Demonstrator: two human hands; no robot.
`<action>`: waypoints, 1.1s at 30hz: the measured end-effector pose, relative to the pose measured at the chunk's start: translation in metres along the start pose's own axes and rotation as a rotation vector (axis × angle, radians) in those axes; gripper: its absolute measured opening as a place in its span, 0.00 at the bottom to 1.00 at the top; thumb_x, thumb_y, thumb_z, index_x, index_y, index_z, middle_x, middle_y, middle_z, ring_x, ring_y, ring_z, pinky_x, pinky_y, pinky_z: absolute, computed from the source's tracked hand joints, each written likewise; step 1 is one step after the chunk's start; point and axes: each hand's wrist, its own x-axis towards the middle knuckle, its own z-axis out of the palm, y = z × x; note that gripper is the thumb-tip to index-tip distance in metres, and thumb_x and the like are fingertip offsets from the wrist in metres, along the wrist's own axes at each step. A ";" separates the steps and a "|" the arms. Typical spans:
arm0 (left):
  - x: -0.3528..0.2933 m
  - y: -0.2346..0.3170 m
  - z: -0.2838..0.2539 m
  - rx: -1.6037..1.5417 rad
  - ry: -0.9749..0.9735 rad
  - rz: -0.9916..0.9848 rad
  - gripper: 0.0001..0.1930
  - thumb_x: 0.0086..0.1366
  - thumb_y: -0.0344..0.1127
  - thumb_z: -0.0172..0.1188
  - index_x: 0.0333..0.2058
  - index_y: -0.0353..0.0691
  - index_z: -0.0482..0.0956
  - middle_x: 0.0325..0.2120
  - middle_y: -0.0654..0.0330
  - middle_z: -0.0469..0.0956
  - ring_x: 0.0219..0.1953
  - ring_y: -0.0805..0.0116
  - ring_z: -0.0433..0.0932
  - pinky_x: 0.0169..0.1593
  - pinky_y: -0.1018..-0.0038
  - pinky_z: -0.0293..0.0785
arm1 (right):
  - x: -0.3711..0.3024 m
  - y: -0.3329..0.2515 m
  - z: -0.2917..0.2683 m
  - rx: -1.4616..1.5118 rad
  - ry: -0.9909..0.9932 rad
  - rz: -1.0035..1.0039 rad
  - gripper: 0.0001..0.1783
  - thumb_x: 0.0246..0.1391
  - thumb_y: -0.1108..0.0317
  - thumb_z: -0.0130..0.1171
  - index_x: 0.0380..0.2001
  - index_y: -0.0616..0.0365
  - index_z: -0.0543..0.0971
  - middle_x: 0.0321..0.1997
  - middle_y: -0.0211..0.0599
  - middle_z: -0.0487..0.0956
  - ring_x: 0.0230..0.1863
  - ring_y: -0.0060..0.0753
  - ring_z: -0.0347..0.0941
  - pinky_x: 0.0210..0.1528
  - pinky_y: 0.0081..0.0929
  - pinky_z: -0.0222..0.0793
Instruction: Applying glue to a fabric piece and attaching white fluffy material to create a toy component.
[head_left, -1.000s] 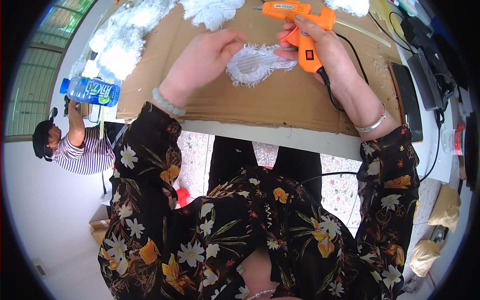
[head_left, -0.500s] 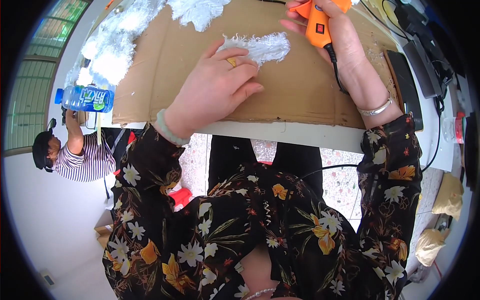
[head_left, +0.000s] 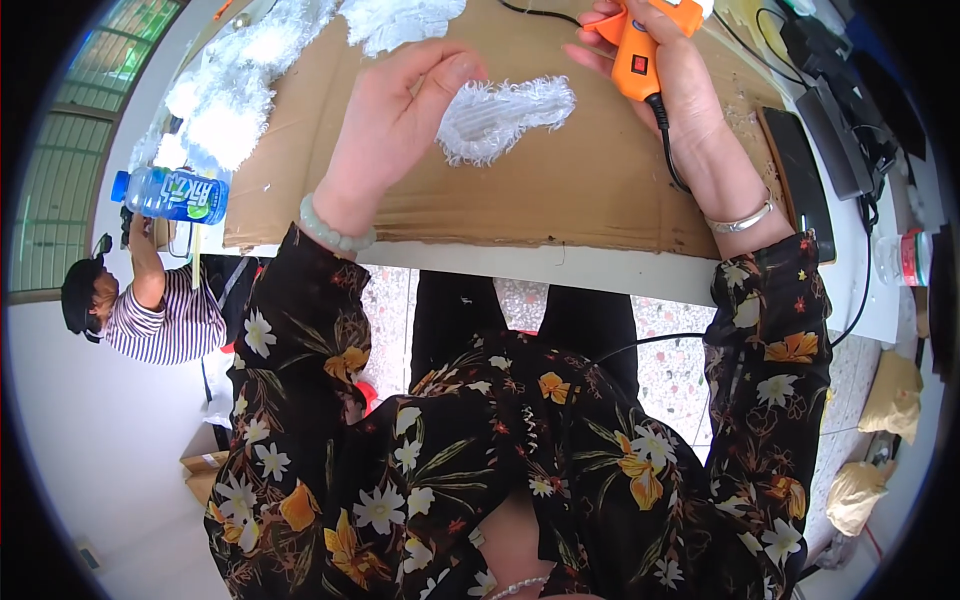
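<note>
My right hand (head_left: 680, 75) is wrapped around an orange hot glue gun (head_left: 636, 62), whose black cord runs down along my wrist. The gun's nozzle end is cut off by the picture's top edge. A small piece of fluffy white fabric (head_left: 505, 118) lies flat on the cardboard sheet (head_left: 590, 190). Just left of it and raised over the cardboard, my left hand (head_left: 395, 110) is closed, thumb and fingers drawn together toward the right. What those fingertips pinch, if anything, I cannot make out.
More white fluffy pieces (head_left: 400, 22) lie at the top, with a larger heap (head_left: 225, 100) at the left. A blue-capped bottle (head_left: 172, 194) lies beside the cardboard. At right are a dark phone-like slab (head_left: 800, 180) and cords. Another person (head_left: 165, 310) works at the far left.
My left hand has lifted off the white fabric piece and turned, its fingers drawing together. The fabric piece now shows more fully. My right hand keeps the glue gun in nearly the same place.
</note>
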 end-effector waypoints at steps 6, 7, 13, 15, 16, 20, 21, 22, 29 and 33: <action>0.015 -0.024 0.011 0.406 -0.125 0.026 0.23 0.52 0.54 0.64 0.36 0.39 0.82 0.30 0.57 0.80 0.35 0.62 0.76 0.41 0.70 0.72 | 0.009 -0.001 -0.009 0.036 0.046 -0.017 0.14 0.62 0.58 0.47 0.37 0.59 0.73 0.32 0.37 0.76 0.33 0.31 0.74 0.41 0.37 0.77; 0.017 -0.026 0.015 0.397 -0.123 0.028 0.23 0.52 0.54 0.64 0.36 0.39 0.82 0.30 0.57 0.80 0.35 0.62 0.76 0.41 0.70 0.72 | 0.010 -0.003 -0.012 0.042 0.052 -0.050 0.14 0.62 0.58 0.47 0.37 0.59 0.73 0.31 0.37 0.76 0.33 0.31 0.74 0.40 0.36 0.77; 0.033 -0.011 0.024 0.641 -0.331 0.176 0.23 0.45 0.55 0.66 0.31 0.41 0.82 0.28 0.58 0.79 0.39 0.57 0.75 0.44 0.66 0.72 | 0.023 -0.039 -0.030 0.064 0.142 -0.280 0.18 0.62 0.54 0.46 0.35 0.59 0.74 0.30 0.35 0.76 0.32 0.31 0.75 0.41 0.33 0.76; 0.034 -0.007 0.022 0.657 -0.473 0.050 0.22 0.45 0.53 0.66 0.30 0.40 0.81 0.28 0.57 0.79 0.39 0.57 0.75 0.43 0.67 0.72 | 0.022 -0.047 -0.031 0.154 0.161 -0.404 0.17 0.61 0.54 0.48 0.35 0.59 0.74 0.30 0.35 0.76 0.32 0.31 0.75 0.44 0.34 0.74; 0.033 -0.006 0.021 0.664 -0.468 0.047 0.22 0.45 0.53 0.66 0.30 0.40 0.81 0.28 0.57 0.79 0.39 0.57 0.75 0.43 0.67 0.72 | 0.022 -0.051 -0.033 0.187 0.175 -0.418 0.17 0.60 0.55 0.49 0.36 0.59 0.73 0.30 0.35 0.76 0.32 0.31 0.74 0.45 0.35 0.74; 0.038 -0.003 0.037 0.639 -0.517 -0.101 0.18 0.47 0.49 0.65 0.31 0.41 0.80 0.29 0.57 0.79 0.39 0.57 0.76 0.43 0.67 0.72 | 0.027 -0.058 -0.057 0.233 0.194 -0.453 0.16 0.60 0.56 0.48 0.38 0.60 0.73 0.31 0.35 0.76 0.32 0.31 0.74 0.44 0.34 0.74; 0.037 -0.002 0.035 0.606 -0.520 -0.167 0.18 0.47 0.47 0.64 0.32 0.41 0.80 0.30 0.57 0.79 0.39 0.57 0.76 0.42 0.67 0.72 | 0.026 -0.054 -0.050 0.224 0.239 -0.427 0.15 0.60 0.58 0.48 0.39 0.60 0.73 0.31 0.34 0.76 0.32 0.29 0.73 0.44 0.32 0.73; 0.034 -0.007 0.034 0.612 -0.516 -0.177 0.18 0.47 0.47 0.64 0.32 0.41 0.80 0.30 0.57 0.79 0.39 0.57 0.76 0.42 0.67 0.72 | 0.025 -0.051 -0.043 0.214 0.282 -0.402 0.15 0.60 0.59 0.49 0.39 0.60 0.74 0.31 0.33 0.76 0.32 0.28 0.73 0.43 0.30 0.73; 0.064 -0.024 0.045 0.290 -0.556 -0.222 0.17 0.51 0.43 0.64 0.38 0.39 0.80 0.26 0.63 0.79 0.29 0.69 0.75 0.35 0.74 0.71 | 0.045 -0.050 -0.119 0.047 0.167 -0.448 0.18 0.64 0.63 0.40 0.44 0.69 0.70 0.39 0.50 0.75 0.38 0.41 0.75 0.57 0.51 0.68; 0.061 -0.024 -0.035 0.091 -0.263 -0.341 0.07 0.60 0.33 0.58 0.28 0.36 0.78 0.19 0.69 0.75 0.22 0.82 0.69 0.26 0.82 0.64 | 0.034 -0.047 -0.065 0.144 0.143 -0.396 0.18 0.64 0.64 0.39 0.45 0.70 0.69 0.38 0.51 0.75 0.36 0.41 0.74 0.57 0.53 0.67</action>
